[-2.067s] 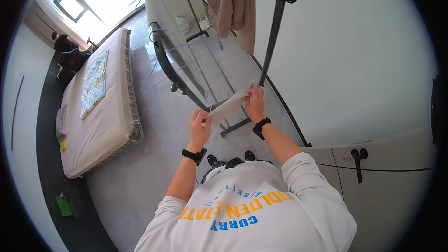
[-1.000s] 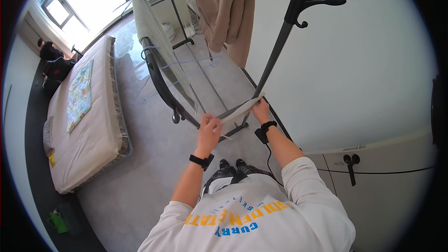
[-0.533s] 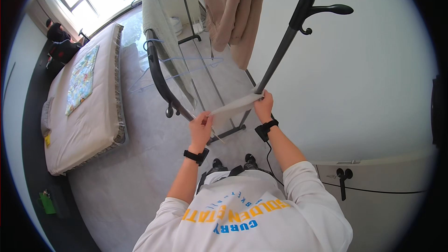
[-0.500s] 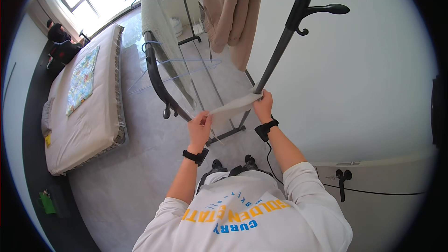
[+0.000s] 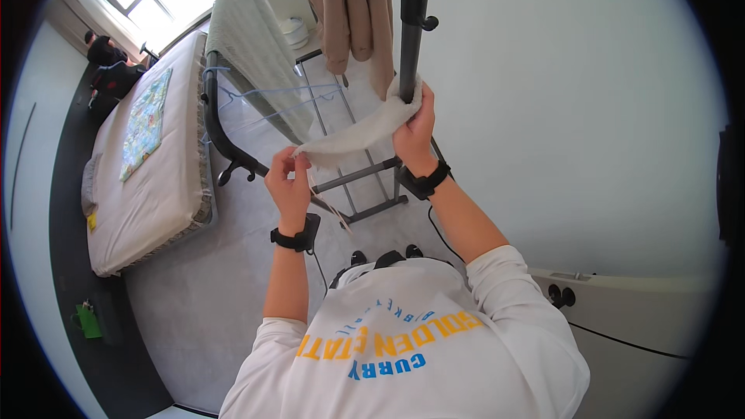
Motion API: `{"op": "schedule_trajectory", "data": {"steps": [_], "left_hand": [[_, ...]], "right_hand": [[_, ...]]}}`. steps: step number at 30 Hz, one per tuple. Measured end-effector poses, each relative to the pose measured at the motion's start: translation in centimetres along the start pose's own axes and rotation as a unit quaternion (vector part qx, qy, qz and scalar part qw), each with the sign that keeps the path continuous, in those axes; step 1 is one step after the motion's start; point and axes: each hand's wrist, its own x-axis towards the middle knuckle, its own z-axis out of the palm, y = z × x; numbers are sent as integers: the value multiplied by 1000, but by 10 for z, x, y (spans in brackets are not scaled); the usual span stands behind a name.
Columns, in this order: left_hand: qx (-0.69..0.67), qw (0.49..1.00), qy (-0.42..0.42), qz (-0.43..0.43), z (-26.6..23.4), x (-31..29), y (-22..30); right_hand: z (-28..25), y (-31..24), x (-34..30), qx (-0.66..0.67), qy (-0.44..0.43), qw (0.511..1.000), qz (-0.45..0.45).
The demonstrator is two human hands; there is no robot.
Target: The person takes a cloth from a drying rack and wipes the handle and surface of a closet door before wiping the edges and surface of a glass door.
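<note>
A pale cloth [image 5: 353, 138] is stretched between my hands and wraps around the dark upright pole of the clothes rack [image 5: 409, 54]. My left hand [image 5: 289, 180] pinches the cloth's left end, with thin strings dangling below it. Around the pole side, my right hand [image 5: 417, 130] is closed on the other end, pressing it against the pole. Both wrists wear black straps. Left of the cloth, the rack's curved arm [image 5: 221, 128] carries a blue hanger [image 5: 272, 95] and a long grey-green towel [image 5: 256, 50].
Brown garments [image 5: 349, 12] hang at the far end of the rack. A bed [image 5: 167, 163] with a patterned cloth [image 5: 147, 124] stands on the left; another person [image 5: 105, 50] sits beyond it. A white door [image 5: 621, 334] is at right. Cables run from my wrists.
My hands and the cloth have shifted up and left in view, the cloth now higher along the pole's image. My right hand has turned and closes around the pole side. The view has also shifted.
</note>
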Motion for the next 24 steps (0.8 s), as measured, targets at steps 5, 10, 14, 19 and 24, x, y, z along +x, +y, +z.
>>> {"op": "schedule_trajectory", "data": {"steps": [5, 10, 14, 19, 24], "left_hand": [[7, 1000, 10, 14, 5, 2, 18], [-17, 1000, 2, 17, 17, 5, 26], [-31, 999, 9, 8, 25, 3, 19], [-20, 999, -37, 13, 37, 1, 20], [-13, 999, -49, 17, 39, 0, 13]], "right_hand": [[10, -28, 29, 83, 13, 996, -40], [4, -15, 23, -14, -44, 998, -33], [0, 7, -1, -41, -35, 998, -13], [-24, 59, -43, -99, -96, 990, 36], [-43, 62, -59, -278, -127, 952, 0]]}}
